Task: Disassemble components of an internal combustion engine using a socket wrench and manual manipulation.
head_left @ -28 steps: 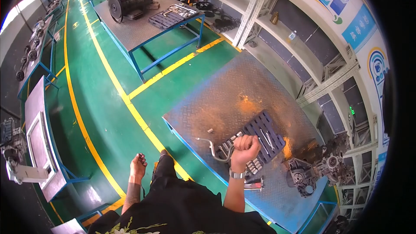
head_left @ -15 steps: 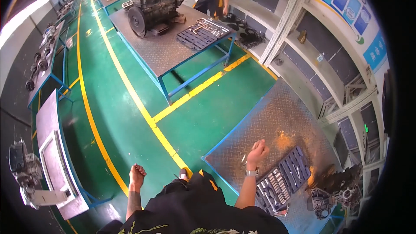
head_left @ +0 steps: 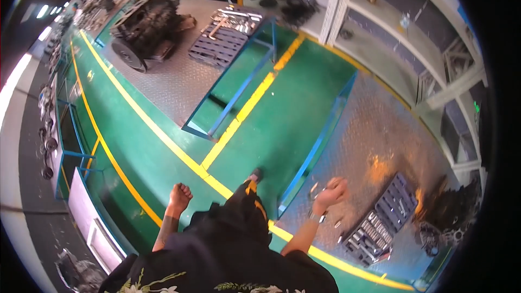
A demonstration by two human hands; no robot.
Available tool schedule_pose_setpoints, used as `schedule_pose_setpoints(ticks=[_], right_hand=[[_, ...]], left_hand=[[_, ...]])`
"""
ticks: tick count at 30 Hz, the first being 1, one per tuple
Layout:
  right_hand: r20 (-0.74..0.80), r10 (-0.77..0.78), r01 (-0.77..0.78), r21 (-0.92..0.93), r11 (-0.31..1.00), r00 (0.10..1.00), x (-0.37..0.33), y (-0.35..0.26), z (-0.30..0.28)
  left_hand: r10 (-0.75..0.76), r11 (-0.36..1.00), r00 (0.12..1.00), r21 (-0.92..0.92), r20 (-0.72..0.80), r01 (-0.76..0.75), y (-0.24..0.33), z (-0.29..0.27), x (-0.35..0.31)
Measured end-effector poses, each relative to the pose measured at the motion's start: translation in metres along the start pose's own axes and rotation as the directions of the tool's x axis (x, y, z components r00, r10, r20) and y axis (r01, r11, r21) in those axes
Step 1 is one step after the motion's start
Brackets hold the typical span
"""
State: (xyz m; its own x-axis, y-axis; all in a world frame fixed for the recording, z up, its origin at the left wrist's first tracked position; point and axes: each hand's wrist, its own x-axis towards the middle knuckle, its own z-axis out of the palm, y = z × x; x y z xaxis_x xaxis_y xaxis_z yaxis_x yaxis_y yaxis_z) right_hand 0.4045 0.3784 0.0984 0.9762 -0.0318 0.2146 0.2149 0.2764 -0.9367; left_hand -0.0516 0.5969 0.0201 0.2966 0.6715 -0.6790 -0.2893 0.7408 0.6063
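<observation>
Shoe (head_left: 256,173) now farther ahead on green floor (head_left: 293,103); socket tray (head_left: 395,192) farther right of right hand (head_left: 331,192). Right hand curled tight, apparently round curved metal handle (head_left: 313,188), mostly hidden, against near bench's (head_left: 374,125) left part. Left hand (head_left: 180,197) loosely fisted, nothing visible inside. Step looks like carrying handle on foot; next move calls for steady grip.

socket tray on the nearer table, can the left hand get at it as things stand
Probably not from here: the left hand is over the floor, with the right forearm between it and the socket tray.
</observation>
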Motion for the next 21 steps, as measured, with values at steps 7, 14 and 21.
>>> schedule_pose_setpoints(ticks=[7,14,21], right_hand=[[-0.212,-0.198,0.097,-0.409,0.907,0.957,0.067,0.018,0.023],[-0.479,-0.157,-0.126,-0.505,0.854,0.863,0.169,0.031,0.082],[-0.233,0.065,-0.116,-0.213,0.970,0.970,0.279,-0.023,0.283]], left_hand=[[-0.063,0.993,0.990,0.108,0.128,0.049,0.086,0.118,0.132],[-0.084,0.961,0.954,-0.229,0.288,0.153,0.104,0.258,0.288],[0.145,0.864,0.886,-0.492,0.441,0.104,0.221,0.480,0.523]])
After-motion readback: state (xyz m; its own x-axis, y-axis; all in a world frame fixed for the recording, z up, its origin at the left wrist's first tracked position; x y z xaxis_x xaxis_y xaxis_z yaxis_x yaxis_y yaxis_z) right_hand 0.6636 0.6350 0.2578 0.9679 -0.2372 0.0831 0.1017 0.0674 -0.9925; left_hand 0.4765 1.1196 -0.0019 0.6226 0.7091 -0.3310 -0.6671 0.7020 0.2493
